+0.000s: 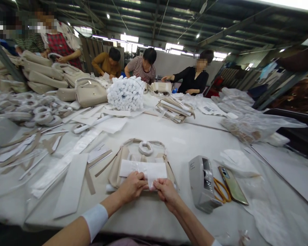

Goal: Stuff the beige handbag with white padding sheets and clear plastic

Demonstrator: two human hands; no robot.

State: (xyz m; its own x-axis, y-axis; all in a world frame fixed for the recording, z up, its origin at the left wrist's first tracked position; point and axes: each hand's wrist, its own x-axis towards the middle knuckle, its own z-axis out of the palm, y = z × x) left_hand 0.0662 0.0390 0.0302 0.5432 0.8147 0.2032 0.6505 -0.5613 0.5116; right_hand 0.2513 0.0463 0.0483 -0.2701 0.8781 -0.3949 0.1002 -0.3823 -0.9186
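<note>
Here, pinching clear tape point(151, 176) in the right hand point(166, 192); resting the curled left hand point(132, 186), cannot tell if gripping, against the beige handbag point(115, 171) on the table point(202, 136). Rightward, showing brownish contents point(250, 134) through a plastic bag point(279, 123).

The left hand point(133, 186) and right hand point(166, 192) hide part of the white sheet's point(128, 169) near edge; the clear tape's point(151, 179) end is lost in the right fingers. The tape dispenser point(196, 184) hides all but the scissors' point(227, 194) orange handles. Far right, the plastic bag's point(256, 128) contents are blurred; the white packet's point(212, 108) printing is too small to read. Beige bags point(45, 70) run out of view at left.
</note>
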